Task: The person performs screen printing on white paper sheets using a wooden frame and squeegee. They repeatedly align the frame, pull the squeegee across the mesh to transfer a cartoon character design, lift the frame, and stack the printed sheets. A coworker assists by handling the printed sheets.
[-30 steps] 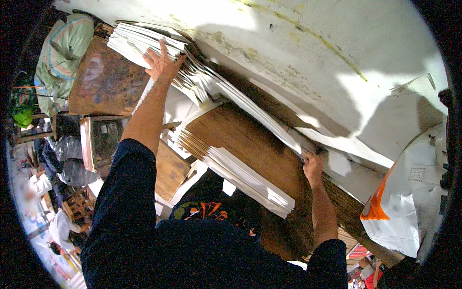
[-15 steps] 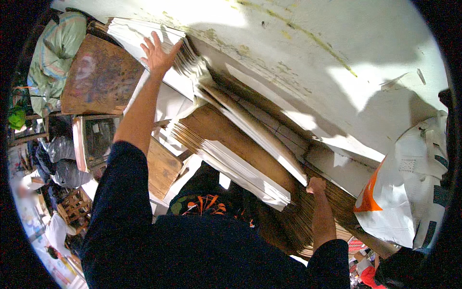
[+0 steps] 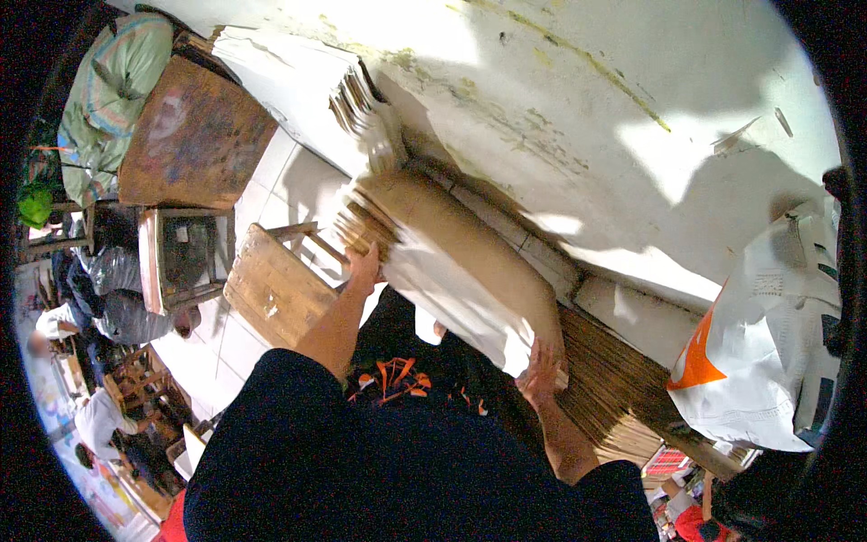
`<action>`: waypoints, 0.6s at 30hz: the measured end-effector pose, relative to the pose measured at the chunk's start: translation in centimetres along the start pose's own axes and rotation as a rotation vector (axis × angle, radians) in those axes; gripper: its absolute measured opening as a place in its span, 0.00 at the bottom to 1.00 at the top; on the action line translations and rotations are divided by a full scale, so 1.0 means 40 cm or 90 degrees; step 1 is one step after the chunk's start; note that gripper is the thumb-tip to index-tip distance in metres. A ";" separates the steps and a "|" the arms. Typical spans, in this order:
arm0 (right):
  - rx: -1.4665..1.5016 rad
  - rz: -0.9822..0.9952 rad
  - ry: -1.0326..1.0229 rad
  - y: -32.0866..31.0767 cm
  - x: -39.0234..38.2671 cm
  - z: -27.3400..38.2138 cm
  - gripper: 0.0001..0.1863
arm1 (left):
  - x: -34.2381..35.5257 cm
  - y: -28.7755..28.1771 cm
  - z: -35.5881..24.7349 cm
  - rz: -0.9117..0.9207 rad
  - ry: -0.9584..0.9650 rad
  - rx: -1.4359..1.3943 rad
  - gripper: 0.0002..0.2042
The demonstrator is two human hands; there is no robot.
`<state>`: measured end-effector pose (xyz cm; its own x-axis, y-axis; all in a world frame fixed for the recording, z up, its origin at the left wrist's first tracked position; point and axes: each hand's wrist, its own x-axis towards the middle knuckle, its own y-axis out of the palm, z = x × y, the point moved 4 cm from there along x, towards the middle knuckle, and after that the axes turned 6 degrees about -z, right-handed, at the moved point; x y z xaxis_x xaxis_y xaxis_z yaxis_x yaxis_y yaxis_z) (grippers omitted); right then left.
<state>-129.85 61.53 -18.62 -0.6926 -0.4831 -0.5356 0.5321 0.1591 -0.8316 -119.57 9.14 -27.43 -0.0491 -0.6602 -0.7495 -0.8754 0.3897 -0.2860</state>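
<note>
A thick bundle of folded cardboard sheets, brown on top with white layered edges, lies slantwise in front of my body. My left hand grips its left end, fingers against the layered edges. At the bundle's near right corner, my right hand is closed round the edge, slightly blurred. Another stack of white sheets rests beyond, against the wall, its folded ends fanned out. To the right of my right hand is a stack of brown sheets, edges showing. The undersides of the held bundle are hidden.
A wooden stool stands left of my left forearm. Farther left are a stained wooden board and a stuffed green sack. A white and orange bag is at the right, by the white wall. People sit at lower left.
My left hand has come back from the far white stack to the bundle's left end. My right hand has moved left and nearer. The upper sheets have folded down onto the bundle.
</note>
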 end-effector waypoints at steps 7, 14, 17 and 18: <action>0.049 -0.166 -0.003 -0.066 0.046 -0.037 0.52 | -0.066 0.094 -0.099 0.135 0.094 -0.014 0.45; 0.059 -0.434 0.258 -0.173 0.096 -0.091 0.70 | -0.147 0.270 -0.307 -0.109 0.728 0.726 0.42; 0.087 -0.274 0.488 -0.134 0.083 -0.169 0.77 | -0.120 0.326 -0.327 -0.038 0.754 0.908 0.34; 0.094 -0.268 0.456 -0.130 0.076 -0.187 0.77 | -0.112 0.341 -0.340 -0.029 0.781 0.882 0.34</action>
<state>-138.36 65.67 -17.01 -0.9625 0.1935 -0.1903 0.1840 -0.0501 -0.9817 -137.81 8.69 -19.85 -0.8728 -0.4759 -0.1086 0.0547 0.1256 -0.9906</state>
